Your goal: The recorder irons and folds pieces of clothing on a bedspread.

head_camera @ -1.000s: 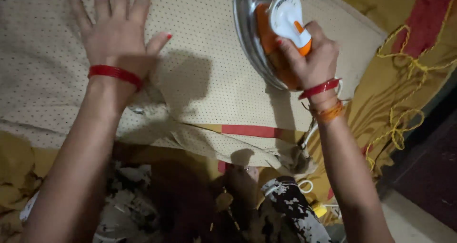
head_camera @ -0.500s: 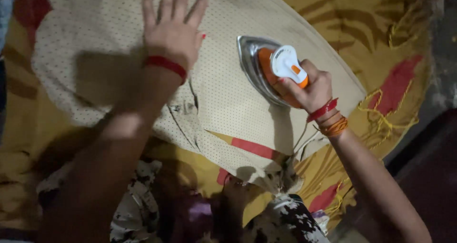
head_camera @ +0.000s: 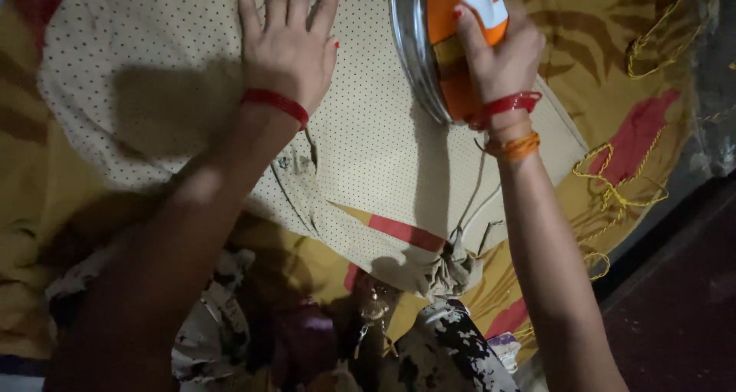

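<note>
A cream dotted shirt [head_camera: 360, 154] lies spread on a yellow patterned cloth [head_camera: 613, 70]. My left hand [head_camera: 287, 43] presses flat on the shirt, fingers spread, a red band at the wrist. My right hand [head_camera: 498, 58] grips the handle of an orange and white clothes iron [head_camera: 441, 47], whose shiny soleplate rests on the shirt's right part. Red and orange bangles circle that wrist. The iron's front runs out of the top of the view.
The shirt's collar end [head_camera: 452, 273] bunches near my lap. A dark floor [head_camera: 675, 300] lies to the right beyond the cloth's fringed yellow edge [head_camera: 606, 200]. My black and white patterned clothing [head_camera: 452, 346] fills the bottom.
The iron has slid up and away along the shirt with my right hand. My left hand stays flat on the fabric, now closer to the iron.
</note>
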